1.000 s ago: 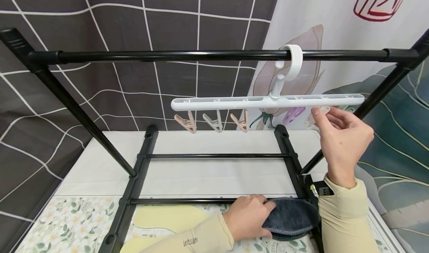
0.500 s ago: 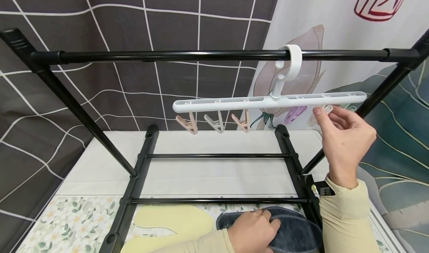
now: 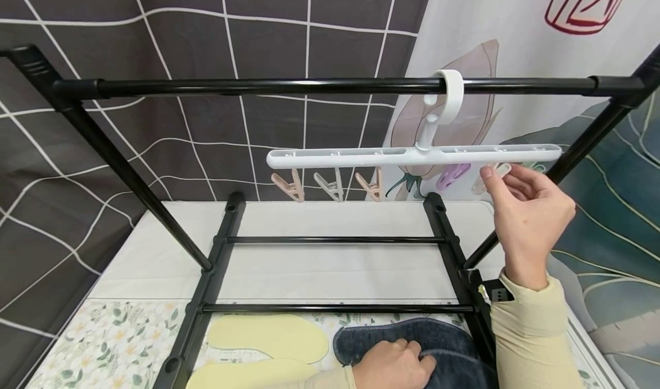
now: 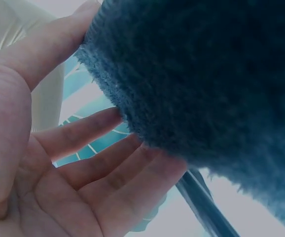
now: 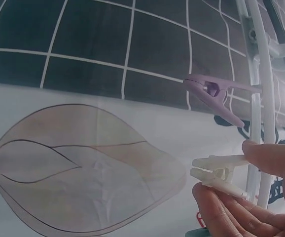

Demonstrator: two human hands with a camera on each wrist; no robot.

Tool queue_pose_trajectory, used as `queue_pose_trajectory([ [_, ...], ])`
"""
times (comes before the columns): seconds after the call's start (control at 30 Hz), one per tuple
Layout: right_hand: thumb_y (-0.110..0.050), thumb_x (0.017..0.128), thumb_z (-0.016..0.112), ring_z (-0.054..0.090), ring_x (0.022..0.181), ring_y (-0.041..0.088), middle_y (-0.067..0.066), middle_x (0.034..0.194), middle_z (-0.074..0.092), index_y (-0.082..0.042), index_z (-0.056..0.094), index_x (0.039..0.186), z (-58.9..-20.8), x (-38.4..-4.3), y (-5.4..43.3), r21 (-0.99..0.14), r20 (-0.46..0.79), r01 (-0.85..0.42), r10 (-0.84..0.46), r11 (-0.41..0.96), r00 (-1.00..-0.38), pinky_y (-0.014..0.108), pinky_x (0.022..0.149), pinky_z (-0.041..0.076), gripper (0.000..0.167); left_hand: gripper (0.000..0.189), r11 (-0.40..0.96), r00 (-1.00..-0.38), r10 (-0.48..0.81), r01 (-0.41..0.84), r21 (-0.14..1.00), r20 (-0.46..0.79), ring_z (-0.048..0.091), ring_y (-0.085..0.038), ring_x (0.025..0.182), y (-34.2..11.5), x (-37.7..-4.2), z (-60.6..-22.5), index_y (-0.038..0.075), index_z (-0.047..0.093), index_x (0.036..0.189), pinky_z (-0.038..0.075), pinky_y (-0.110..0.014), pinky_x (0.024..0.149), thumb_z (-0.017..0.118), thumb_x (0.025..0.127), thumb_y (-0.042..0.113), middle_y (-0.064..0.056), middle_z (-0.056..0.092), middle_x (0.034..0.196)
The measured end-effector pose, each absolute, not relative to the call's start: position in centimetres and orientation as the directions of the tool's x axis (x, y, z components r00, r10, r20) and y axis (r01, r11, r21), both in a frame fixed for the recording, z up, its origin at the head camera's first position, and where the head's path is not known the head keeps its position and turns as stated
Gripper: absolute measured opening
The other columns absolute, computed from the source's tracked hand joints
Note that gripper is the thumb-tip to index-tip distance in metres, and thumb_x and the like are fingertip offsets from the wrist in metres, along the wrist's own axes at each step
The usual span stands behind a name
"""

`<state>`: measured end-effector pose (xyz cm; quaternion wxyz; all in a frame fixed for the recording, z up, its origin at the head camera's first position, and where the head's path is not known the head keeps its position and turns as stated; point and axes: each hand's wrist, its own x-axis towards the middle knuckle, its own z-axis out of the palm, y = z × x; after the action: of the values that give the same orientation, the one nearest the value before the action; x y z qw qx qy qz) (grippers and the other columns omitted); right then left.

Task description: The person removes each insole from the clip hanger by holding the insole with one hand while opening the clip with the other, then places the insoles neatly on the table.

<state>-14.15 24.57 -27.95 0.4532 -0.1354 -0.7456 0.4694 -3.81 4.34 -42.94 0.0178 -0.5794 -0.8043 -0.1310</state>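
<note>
Below the white clip hanger [image 3: 361, 158], my left hand [image 3: 394, 366] grips a dark blue denim insole [image 3: 456, 372] with a fuzzy side. In the left wrist view the thumb and fingers [image 4: 118, 187] are at the edge of that fleece [image 4: 196, 84]. A matching dark insole [image 3: 356, 340] lies beside and partly under it. Up at the hanger's right end, my right hand [image 3: 536, 217] pinches a translucent white clothespin [image 5: 221, 173] between thumb and fingers. A purple clothespin [image 5: 211, 94] hangs next to it.
The hanger hooks over the black top bar [image 3: 258, 86] of a rack. Several more clothespins hang from it, including a pink one [image 3: 289, 185]. Two yellow insoles [image 3: 268, 337] lie on the flowered cloth [image 3: 113, 331] between the rack's feet. A dark grid curtain [image 3: 180, 51] hangs behind.
My left hand has moved down with the dark insole, toward the bottom of the head view, and the second dark insole has come into sight. My right hand stays at its clothespin.
</note>
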Motion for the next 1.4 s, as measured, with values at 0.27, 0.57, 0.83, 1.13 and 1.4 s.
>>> queue_pose_trajectory([
  [0.27,-0.025,0.081,0.085,0.067,0.079,-0.005,-0.009,0.088,0.072,-0.003,0.077,0.112,-28.3,-14.2,24.6,-0.820,0.548,-0.209,0.622,0.533,-0.560,0.015,0.081,0.055,0.039,0.029,0.303,-0.343,0.930,0.918,0.254,0.130,0.043,0.004,0.056,4.4,-3.2,-43.7,0.015,0.074,0.111,0.032,-0.003,0.046,0.060,0.101,0.038,0.004,0.064,0.082],
  [0.57,-0.027,0.082,0.084,0.067,0.082,-0.007,-0.001,0.096,0.075,-0.004,0.077,0.112,-29.0,-14.1,24.5,-0.815,0.542,-0.190,0.604,0.547,-0.584,0.016,0.083,0.055,0.039,0.027,0.316,-0.346,0.931,0.923,0.218,0.116,0.038,0.003,0.054,4.4,-2.6,-44.6,0.016,0.074,0.105,0.027,-0.004,0.043,0.060,0.100,0.040,0.004,0.062,0.081],
  [0.83,-0.027,0.083,0.084,0.067,0.082,-0.009,-0.001,0.098,0.076,-0.004,0.077,0.113,-30.1,-13.8,24.4,-0.824,0.516,-0.176,0.585,0.538,-0.625,0.013,0.080,0.054,0.039,0.025,0.373,-0.369,0.913,0.928,0.009,0.172,0.031,0.002,0.054,4.6,-1.6,-45.4,0.023,0.072,0.100,0.017,-0.007,0.040,0.058,0.100,0.045,0.009,0.056,0.077],
  [1.13,-0.027,0.083,0.084,0.066,0.078,-0.010,0.004,0.097,0.076,-0.003,0.077,0.110,-31.6,-12.9,23.2,-0.813,0.510,-0.187,0.517,0.552,-0.687,0.007,0.073,0.051,0.037,0.024,0.405,-0.347,0.887,0.902,-0.151,0.306,0.027,0.002,0.052,4.4,-1.3,-46.2,0.030,0.070,0.092,0.009,-0.010,0.041,0.058,0.099,0.049,0.012,0.054,0.074],
  [1.4,-0.026,0.091,0.075,0.061,0.075,-0.016,0.016,0.095,0.075,0.003,0.076,0.106,-32.2,-12.0,21.5,-0.749,0.557,-0.222,0.411,0.624,-0.722,0.004,0.069,0.049,0.032,0.026,0.342,-0.363,0.892,0.932,0.125,0.270,0.052,0.007,0.067,3.7,-2.8,-44.8,0.023,0.077,0.105,0.028,-0.001,0.051,0.062,0.099,0.043,0.009,0.067,0.089],
])
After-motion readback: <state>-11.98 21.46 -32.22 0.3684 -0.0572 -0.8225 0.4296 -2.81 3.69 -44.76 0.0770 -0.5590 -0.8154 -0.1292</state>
